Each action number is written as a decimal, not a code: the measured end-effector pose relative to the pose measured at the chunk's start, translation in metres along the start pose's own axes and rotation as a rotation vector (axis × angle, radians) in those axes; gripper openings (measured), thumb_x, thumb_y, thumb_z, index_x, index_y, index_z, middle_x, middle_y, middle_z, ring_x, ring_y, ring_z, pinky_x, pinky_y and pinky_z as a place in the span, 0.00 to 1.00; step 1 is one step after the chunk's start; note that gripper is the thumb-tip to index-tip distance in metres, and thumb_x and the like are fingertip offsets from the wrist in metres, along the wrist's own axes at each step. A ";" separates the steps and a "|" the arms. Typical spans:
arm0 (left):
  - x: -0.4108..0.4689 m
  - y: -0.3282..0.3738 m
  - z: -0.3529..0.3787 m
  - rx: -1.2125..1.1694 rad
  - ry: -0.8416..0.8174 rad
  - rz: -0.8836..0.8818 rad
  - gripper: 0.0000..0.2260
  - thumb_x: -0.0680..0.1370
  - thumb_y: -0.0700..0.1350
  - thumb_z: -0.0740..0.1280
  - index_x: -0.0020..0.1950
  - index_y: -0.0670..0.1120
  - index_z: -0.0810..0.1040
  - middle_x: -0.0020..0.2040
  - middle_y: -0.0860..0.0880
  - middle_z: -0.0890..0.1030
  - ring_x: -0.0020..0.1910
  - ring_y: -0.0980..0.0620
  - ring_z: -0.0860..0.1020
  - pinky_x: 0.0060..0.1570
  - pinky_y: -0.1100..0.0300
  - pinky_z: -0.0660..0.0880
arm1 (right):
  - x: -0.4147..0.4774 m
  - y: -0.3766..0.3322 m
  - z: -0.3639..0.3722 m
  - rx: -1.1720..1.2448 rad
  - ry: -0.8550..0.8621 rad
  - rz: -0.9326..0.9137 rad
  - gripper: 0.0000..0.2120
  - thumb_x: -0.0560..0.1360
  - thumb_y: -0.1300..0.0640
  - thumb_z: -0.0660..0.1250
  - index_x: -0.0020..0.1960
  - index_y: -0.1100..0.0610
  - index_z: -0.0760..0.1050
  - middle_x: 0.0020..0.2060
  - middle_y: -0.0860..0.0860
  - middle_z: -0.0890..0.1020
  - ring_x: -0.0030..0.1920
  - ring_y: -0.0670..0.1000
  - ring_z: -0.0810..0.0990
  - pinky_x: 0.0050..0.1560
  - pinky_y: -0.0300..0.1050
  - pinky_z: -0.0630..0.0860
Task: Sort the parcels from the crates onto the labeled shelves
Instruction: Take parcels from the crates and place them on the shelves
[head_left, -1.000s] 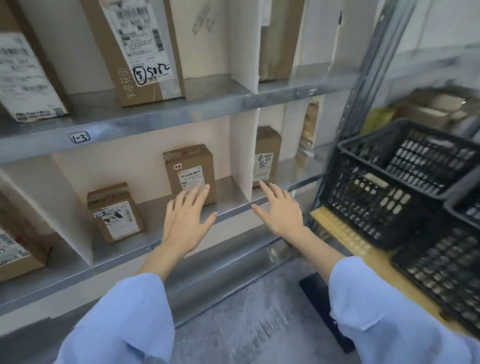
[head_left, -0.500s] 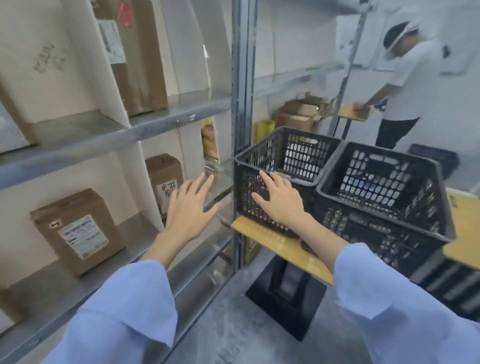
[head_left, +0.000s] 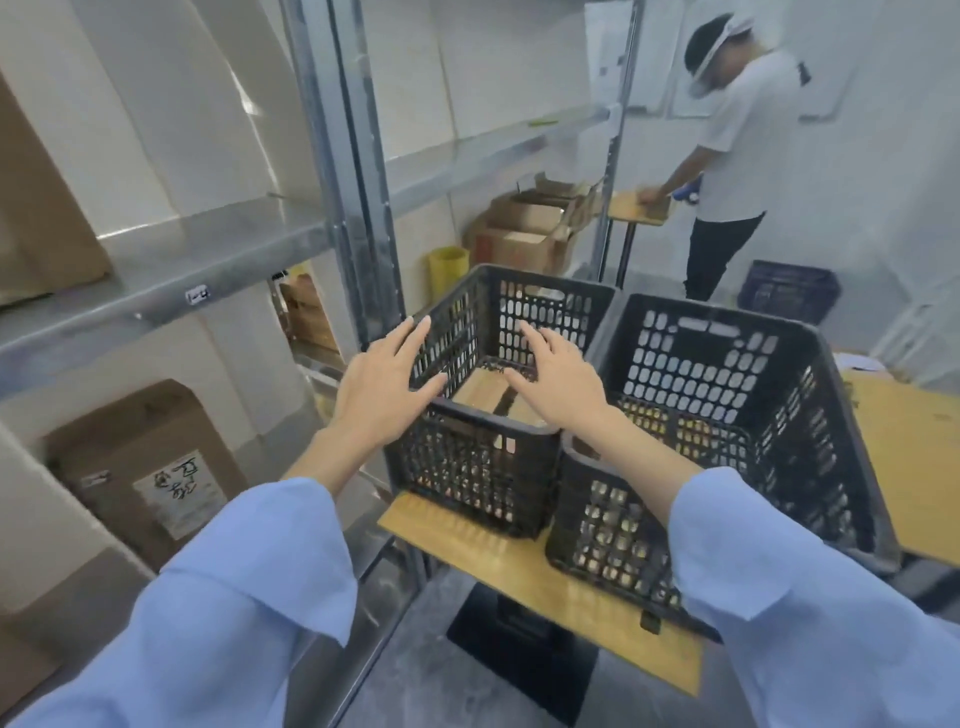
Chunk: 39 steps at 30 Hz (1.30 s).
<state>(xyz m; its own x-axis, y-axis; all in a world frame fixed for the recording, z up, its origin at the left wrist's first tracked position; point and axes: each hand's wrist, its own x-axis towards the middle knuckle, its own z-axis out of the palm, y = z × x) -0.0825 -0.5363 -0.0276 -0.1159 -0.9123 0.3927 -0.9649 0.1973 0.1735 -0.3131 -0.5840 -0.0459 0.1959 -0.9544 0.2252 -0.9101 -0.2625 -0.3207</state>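
In the left black crate, a brown parcel lies flat on the bottom. My right grip hovers over it, fingers spread, holding nothing. My left grip hangs spread and empty above the crate's near corner. A second crate stands just beside it, both on the wooden table next to the metal shelves.

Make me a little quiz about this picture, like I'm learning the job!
1. True or false: the left hand is holding a parcel.
2. What lies inside the smaller crate? A) a brown parcel B) a bottle C) shoes
3. Fill in: ___ black crates stand on the wooden table.
Key: 1 false, its fingers are spread and empty. 2 A. 3 two.
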 end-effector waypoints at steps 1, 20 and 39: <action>0.009 0.000 0.007 0.004 -0.009 0.004 0.32 0.80 0.60 0.60 0.80 0.53 0.55 0.79 0.49 0.60 0.73 0.46 0.66 0.68 0.48 0.65 | 0.006 0.005 0.004 0.021 -0.007 0.013 0.32 0.81 0.40 0.57 0.80 0.47 0.50 0.78 0.52 0.59 0.76 0.57 0.59 0.69 0.57 0.66; 0.174 -0.073 0.167 -0.097 -0.368 0.115 0.38 0.77 0.63 0.64 0.81 0.54 0.50 0.79 0.50 0.58 0.73 0.47 0.67 0.68 0.51 0.66 | 0.157 0.037 0.136 0.239 -0.210 0.244 0.44 0.75 0.45 0.70 0.81 0.52 0.47 0.78 0.55 0.59 0.76 0.58 0.61 0.72 0.57 0.65; 0.194 -0.116 0.297 -0.382 -0.841 0.023 0.46 0.70 0.59 0.74 0.80 0.50 0.52 0.79 0.52 0.57 0.72 0.50 0.66 0.68 0.48 0.68 | 0.169 0.047 0.255 0.546 -0.342 0.557 0.51 0.70 0.50 0.77 0.80 0.56 0.48 0.78 0.53 0.56 0.77 0.51 0.58 0.77 0.46 0.56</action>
<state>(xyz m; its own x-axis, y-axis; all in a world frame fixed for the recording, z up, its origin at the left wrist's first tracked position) -0.0634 -0.8428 -0.2397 -0.4111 -0.8374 -0.3601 -0.8345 0.1868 0.5183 -0.2295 -0.7934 -0.2581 -0.0492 -0.9320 -0.3591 -0.6194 0.3105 -0.7211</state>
